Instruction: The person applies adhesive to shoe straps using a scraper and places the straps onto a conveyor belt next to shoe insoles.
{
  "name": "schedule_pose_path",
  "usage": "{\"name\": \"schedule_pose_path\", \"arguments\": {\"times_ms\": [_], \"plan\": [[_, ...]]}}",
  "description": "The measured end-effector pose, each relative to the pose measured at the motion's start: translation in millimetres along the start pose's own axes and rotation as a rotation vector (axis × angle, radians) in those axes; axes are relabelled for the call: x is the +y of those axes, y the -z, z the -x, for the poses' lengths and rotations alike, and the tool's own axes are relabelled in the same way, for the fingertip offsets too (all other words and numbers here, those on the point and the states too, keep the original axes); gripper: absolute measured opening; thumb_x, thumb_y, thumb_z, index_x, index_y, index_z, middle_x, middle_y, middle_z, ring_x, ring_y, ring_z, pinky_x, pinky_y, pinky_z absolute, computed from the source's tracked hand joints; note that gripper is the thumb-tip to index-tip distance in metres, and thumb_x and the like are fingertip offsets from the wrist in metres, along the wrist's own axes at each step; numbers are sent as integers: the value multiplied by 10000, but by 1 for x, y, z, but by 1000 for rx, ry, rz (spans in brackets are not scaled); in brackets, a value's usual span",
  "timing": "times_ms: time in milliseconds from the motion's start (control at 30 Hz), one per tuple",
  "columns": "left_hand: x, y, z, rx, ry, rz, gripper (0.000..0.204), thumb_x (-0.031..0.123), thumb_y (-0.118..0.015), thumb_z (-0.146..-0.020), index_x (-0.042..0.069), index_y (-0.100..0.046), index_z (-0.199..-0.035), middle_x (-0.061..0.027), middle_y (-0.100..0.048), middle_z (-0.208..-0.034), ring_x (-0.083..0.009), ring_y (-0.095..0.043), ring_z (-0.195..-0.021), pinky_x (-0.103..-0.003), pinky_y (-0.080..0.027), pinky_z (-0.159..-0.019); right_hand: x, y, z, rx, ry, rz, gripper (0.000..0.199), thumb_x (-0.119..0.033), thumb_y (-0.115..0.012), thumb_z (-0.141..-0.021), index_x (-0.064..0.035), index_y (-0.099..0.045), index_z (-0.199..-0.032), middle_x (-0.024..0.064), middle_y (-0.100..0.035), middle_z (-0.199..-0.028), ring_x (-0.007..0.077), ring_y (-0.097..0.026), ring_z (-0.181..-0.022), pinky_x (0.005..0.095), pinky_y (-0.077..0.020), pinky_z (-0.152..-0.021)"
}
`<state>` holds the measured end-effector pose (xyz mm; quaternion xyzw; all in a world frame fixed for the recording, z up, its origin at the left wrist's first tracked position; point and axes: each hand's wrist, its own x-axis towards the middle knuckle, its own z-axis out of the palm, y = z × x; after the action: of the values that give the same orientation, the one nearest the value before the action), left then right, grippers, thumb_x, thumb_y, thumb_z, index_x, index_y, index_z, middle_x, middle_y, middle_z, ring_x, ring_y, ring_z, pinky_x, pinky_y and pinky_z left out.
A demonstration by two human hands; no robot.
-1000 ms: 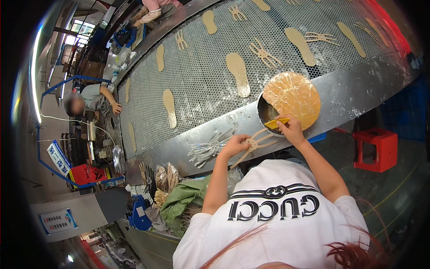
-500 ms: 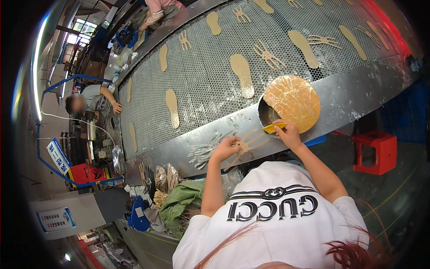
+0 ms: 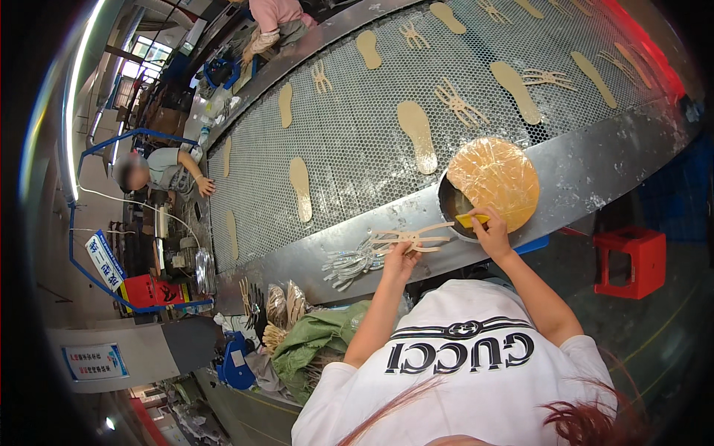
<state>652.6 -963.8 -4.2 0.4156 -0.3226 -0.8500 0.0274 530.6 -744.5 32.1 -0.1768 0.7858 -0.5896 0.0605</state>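
My left hand (image 3: pixel 401 257) pinches a beige strappy sandal upper (image 3: pixel 428 239), its straps spread toward the pot. My right hand (image 3: pixel 493 232) is closed round a flat yellow brush-like tool (image 3: pixel 471 220); its working end is hard to make out. The tool is at the open left side of a round metal pot (image 3: pixel 448 207), above its dark inside. A yellow-orange, film-wrapped round cover (image 3: pixel 494 178) lies over most of the pot. Beside my left hand, a pile of strappy uppers (image 3: pixel 348 266) with greyish printed undersides lies on the metal ledge (image 3: pixel 573 167).
Beyond the ledge, a mesh conveyor (image 3: pixel 357 160) carries beige insoles (image 3: pixel 416 134) and strappy uppers (image 3: pixel 459 102). One person (image 3: pixel 175 165) sits at its left end, another (image 3: pixel 275 22) at the far side. A red stool (image 3: pixel 632 260) stands right; a green sack (image 3: pixel 316 338) lies below the ledge.
My left hand has raised and turned the upper, bringing its straps closer to the pot. My right hand keeps the yellow brush-like tool at the pot, with its angle slightly changed. The view has shifted.
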Motion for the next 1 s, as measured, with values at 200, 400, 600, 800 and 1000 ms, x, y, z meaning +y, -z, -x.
{"name": "schedule_pose_path", "arguments": {"times_ms": [200, 400, 600, 800, 1000], "plan": [[-5, 4, 0, 3, -4, 1, 243, 34, -502, -810, 81, -417, -1033, -102, -561, -939, -229, -606, -796, -316, -508, -585, 1, -20, -1, -22, -61, -248, 109, -9, -537, -811, 15, -539, -917, 76, -540, -832, 130, -590, -630, 213, -472, -514], [7, 13, 20, -37, -84, -37, 259, 27, -509, -805, 84, -429, -1044, -99, -565, -945, -220, -599, -822, -328, -502, -616, 10, -24, 2, -52, -53, -260, 100, -11, -521, -832, 1, -539, -929, 44, -551, -852, 90, -596, -597, 181, -474, -514], [4, 24, 16, -68, -121, 307, 256, 24, -546, -813, 75, -454, -1046, -82, -574, -959, -214, -586, -879, -331, -521, -700, -4, -13, -2, 40, 227, 22, 100, 14, -527, -784, -8, -549, -880, 117, -552, -847, 249, -601, -750, 295, -476, -610], [-15, -1, 0, -66, -57, 309, 222, 14, -563, -818, 62, -471, -1015, -81, -578, -957, -202, -586, -875, -351, -525, -776, 9, -12, -10, -133, 241, 124, 105, 3, -529, -781, -12, -544, -884, 128, -542, -835, 275, -577, -755, 306, -462, -613], [-21, -7, -4, 6, -68, 206, 241, 29, -570, -819, 50, -456, -1030, -78, -559, -971, -187, -575, -875, -349, -528, -770, -5, -24, -8, 10, -126, -330, 110, -11, -540, -794, -5, -540, -904, 97, -559, -860, 194, -593, -748, 261, -477, -563]]}}
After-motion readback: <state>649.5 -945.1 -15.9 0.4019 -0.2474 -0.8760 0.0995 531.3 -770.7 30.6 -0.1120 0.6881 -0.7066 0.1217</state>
